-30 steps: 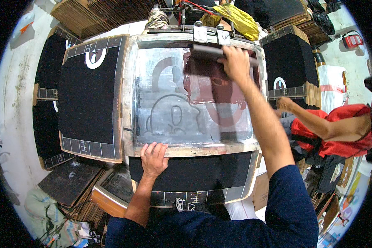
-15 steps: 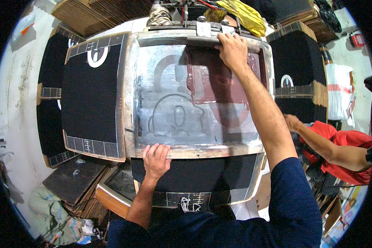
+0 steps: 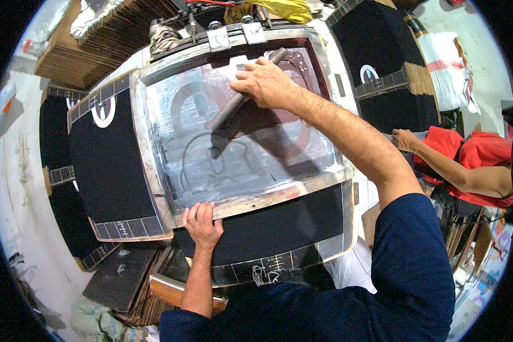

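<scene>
A screen-printing frame (image 3: 256, 196) with a pale wooden rim lies over a board covered in black fabric (image 3: 279, 231). Closed around its near rail is my left hand (image 3: 203, 225), fingers on top. My right hand (image 3: 265, 84) grips a grey squeegee (image 3: 227, 113) from above, over the middle of the mesh (image 3: 182, 165). The squeegee slants from lower left to upper right, and my hand hides its middle. Dark red ink (image 3: 293, 71) covers the mesh's far right part. Faint curved outlines show in the mesh.
Metal clamps (image 3: 219, 39) hold the frame's far side. Boards with black fabric (image 3: 108, 165) stand at left, and more black fabric (image 3: 376, 51) lies at right. Yellow cloth (image 3: 282, 8) hangs at the back. A co-worker's hand (image 3: 406, 139) reaches in from the right, beside red cloth (image 3: 487, 162).
My view has turned, so the frame appears tilted. The squeegee has come away from the far rail and swung diagonal in my right hand. My left hand stays on the near rail.
</scene>
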Demonstrator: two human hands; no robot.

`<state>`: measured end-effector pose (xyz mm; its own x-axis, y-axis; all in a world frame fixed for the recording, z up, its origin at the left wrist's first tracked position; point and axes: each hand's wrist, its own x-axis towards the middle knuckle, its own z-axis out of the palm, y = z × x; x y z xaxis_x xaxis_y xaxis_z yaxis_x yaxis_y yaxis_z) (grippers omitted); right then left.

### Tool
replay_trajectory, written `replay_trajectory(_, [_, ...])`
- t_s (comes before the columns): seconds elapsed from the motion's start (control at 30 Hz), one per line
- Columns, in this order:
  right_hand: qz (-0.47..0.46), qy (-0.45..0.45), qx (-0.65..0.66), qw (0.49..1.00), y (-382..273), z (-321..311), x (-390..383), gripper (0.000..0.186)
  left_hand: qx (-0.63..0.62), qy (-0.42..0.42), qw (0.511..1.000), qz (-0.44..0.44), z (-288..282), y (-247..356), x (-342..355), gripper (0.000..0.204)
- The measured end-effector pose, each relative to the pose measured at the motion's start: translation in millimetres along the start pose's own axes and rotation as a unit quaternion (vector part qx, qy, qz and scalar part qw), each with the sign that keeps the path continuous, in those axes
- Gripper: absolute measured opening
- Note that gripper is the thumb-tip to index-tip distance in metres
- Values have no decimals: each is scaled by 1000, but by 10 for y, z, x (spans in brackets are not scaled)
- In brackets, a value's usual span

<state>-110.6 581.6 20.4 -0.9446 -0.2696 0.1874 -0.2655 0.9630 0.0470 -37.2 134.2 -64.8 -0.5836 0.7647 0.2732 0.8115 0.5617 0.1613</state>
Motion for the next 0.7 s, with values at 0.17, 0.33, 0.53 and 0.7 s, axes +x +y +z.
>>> replay_trajectory(0.17, [83,12,-3,996,-149,-151,-613,34,-3,7,1000,-2,2,-15,-25,47])
replay_trajectory(0.33, [109,80,-13,991,-240,-31,-697,29,6,19,1000,10,-3,-9,3,44])
replay_trajectory(0.53, [139,137,-23,981,-127,67,-471,22,3,5,1000,4,-21,3,6,41])
replay_trajectory(0.7, [223,181,-90,953,536,194,-113,23,5,8,1000,12,5,-21,-20,42])
